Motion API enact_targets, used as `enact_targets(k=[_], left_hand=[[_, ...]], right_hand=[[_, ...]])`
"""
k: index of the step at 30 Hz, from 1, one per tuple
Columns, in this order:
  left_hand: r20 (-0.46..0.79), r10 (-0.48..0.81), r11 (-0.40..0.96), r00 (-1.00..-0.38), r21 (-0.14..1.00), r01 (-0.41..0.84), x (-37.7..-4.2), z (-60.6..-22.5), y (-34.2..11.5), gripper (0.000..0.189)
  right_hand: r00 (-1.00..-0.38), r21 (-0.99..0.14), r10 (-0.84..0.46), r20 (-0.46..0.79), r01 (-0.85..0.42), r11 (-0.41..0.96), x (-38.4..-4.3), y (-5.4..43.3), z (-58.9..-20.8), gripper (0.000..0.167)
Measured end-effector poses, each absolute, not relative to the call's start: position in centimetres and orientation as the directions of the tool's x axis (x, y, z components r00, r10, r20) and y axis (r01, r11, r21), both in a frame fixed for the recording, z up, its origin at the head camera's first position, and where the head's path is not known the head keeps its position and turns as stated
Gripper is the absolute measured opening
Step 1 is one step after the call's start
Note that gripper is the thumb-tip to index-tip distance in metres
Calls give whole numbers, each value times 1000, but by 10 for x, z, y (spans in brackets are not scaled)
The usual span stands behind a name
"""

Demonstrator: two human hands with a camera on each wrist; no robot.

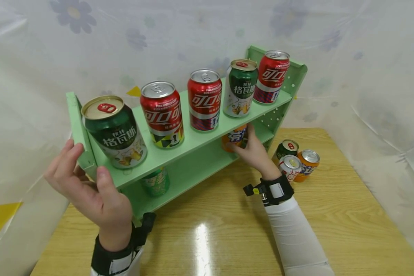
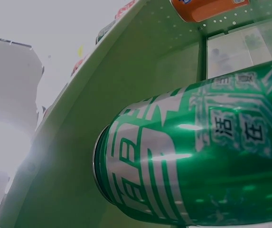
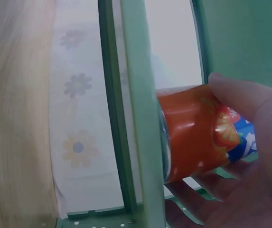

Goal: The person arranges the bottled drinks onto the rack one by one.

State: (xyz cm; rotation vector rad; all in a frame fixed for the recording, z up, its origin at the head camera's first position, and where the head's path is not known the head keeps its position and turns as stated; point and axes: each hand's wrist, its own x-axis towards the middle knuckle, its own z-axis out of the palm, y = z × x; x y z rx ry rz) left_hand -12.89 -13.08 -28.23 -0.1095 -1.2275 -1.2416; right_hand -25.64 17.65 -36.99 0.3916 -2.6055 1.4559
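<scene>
My right hand grips an orange soda can in the lower tier of a green two-tier rack, toward its right end. The thumb and fingers lie on either side of the can, with its base close to the shelf board in the right wrist view. My left hand holds the rack's left end at the front corner, thumb in front and fingers on the outer side. Near it on the lower tier stands a green soda can, partly hidden by the upper board in the head view.
On the upper tier are red cola cans and green-and-white kvass cans in a row. Right of the rack, a white cola can, another orange can and a dark green can cluster on the wooden table. A patterned plastic curtain hangs behind.
</scene>
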Motion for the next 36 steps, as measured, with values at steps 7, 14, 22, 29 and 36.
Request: enact_targets(k=[7,14,22,29,36], left_hand=[[744,-645,399,-175,523,753,-129,-282,-130,37],[741,-650,399,-172,524,752,-128,-282,-130,37],[739,-649,398,-178,530,749,-128,-283,-131,36],[740,-649,403,-180,534,743,-128,-283,-131,37],[737,-650,402,-185,540,740,-128,-284,-131,36]], right_hand=[[-952,-796,-175,252,-307,522,-256,180,-370,86],[-956,-807,-154,251,-294,512,-255,178,-369,85],[-951,-787,-154,269,-309,533,-253,171,-369,83],[-944,-785,-170,283,-330,524,-251,163,-371,85],[-934,-788,-195,299,-357,501,-247,151,-372,87]])
